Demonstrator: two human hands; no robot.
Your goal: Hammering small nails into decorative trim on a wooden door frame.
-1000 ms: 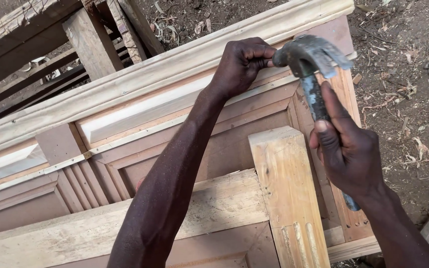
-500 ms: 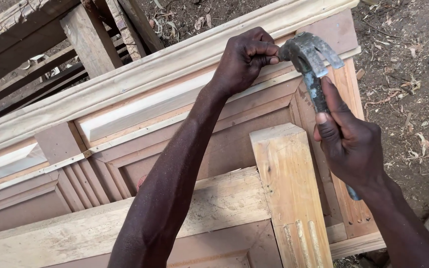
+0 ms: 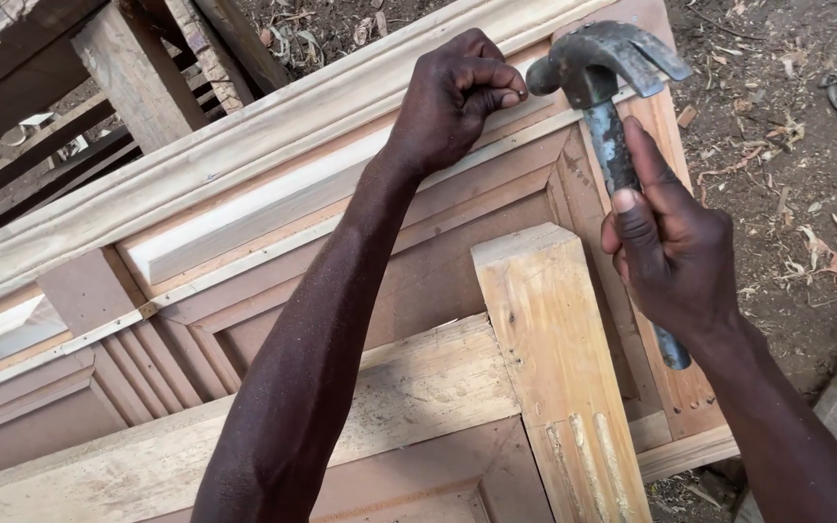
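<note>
- Head view is showing the claw hammer (image 3: 601, 73) sitting lower than a second ago, its face now almost touching the pinched fingertips.
- Right hand (image 3: 672, 254) is wrapping its grip fully around the handle.
- Left hand (image 3: 457, 97) is pinching closed against the pale moulding strip (image 3: 273, 208); any nail is hidden.
- Panelled door frame (image 3: 244, 291) is lying beneath, an upright timber post (image 3: 554, 368) crowding the swing.

Your left hand (image 3: 457, 102) is bunched into a loose fist way out at the end of a nearly straight arm, forearm running up from the bottom of the view, wrist bent a bit, fingertips (image 3: 506, 97) pinched tight together against the thumb like you're holding something tiny; can't make out what. Your right hand (image 3: 675, 261) comes in from the lower right, fingers curled closed around a grip, thumb laid straight up along it above the fist. The pinch sits just up and left of that thumb.
</note>
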